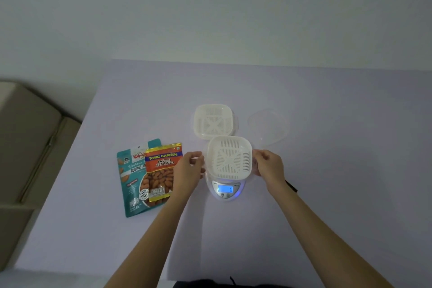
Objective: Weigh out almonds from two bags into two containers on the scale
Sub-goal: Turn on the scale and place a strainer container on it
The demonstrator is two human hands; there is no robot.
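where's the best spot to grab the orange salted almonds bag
Probably the flat top seal of the orange bag, pinched from the far side. The bag lies flat, overlapping the teal bag, and its middle looks full, so the thin seal strip is the easiest part for a hand to pinch.

The table (pixel 327 206) carries almond bags (pixel 131 184), scale (pixel 225 190), rear container (pixel 214 121), clear lid (pixel 267 126).

An orange bag (pixel 163 172) reads "TONG GARDEN SALTED ALMONDS"; the teal bag (pixel 131 182) beneath it shows "Roasted" and "85". The scale's display (pixel 225 189) reads 0.
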